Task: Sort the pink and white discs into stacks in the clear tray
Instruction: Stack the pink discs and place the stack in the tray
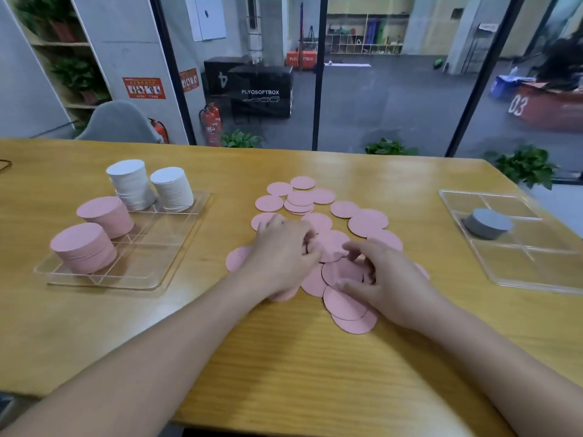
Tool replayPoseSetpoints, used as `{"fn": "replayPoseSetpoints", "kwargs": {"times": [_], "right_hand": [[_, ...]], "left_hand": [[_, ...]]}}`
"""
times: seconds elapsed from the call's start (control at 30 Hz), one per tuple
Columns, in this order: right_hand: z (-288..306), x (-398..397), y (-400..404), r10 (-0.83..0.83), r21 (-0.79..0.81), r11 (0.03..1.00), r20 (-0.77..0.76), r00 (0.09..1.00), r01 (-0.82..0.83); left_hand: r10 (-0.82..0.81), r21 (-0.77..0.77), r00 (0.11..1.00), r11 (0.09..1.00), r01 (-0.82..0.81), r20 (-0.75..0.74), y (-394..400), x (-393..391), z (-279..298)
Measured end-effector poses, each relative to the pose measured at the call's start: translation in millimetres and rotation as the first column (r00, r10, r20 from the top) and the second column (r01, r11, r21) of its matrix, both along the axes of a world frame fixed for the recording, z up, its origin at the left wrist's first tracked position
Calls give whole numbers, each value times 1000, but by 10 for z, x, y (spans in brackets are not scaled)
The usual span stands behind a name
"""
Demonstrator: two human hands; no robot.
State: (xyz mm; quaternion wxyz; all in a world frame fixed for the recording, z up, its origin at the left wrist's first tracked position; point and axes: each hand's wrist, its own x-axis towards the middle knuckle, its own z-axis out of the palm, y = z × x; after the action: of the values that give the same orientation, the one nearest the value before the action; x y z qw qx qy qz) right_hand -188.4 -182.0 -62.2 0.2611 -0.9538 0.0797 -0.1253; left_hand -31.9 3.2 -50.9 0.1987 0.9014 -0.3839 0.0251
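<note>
A bunch of loose pink discs [367, 222] lies spread out flat in the middle of the wooden table [284, 357], some on top of others. Both hands are down on the pile. The left hand [284, 250] has its fingers curled down onto the pink discs, and it looks like it is gathering a few, but I cannot tell just how many it holds. The right hand [381, 279] has bent fingers too, and its fingertips pinch the edges of some pink discs. To the left sits a clear tray [176, 247] with little boxes in it. Two pink stacks [83, 247] stand in its near boxes, and two white stacks [172, 189] stand in its far boxes. Far to the right is another clear tray [536, 272] with a short grey stack [487, 223] in it.
</note>
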Motion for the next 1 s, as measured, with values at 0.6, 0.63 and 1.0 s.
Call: {"fn": "replayPoseSetpoints", "kwargs": {"times": [0.6, 0.63, 1.0], "right_hand": [[192, 11, -295, -55, 250, 966, -53, 997, 67], [225, -15, -312, -36, 231, 972, -78, 996, 53], [260, -32, -365, 4, 285, 958, -108, 994, 27]], "left_hand": [[-148, -414, 915, 910, -23, -375, -29, 118, -42], [-155, -424, 915, 905, -20, -373, -17, 141, -41], [-257, -543, 798, 834, -102, -545, -29, 121, 20]]}}
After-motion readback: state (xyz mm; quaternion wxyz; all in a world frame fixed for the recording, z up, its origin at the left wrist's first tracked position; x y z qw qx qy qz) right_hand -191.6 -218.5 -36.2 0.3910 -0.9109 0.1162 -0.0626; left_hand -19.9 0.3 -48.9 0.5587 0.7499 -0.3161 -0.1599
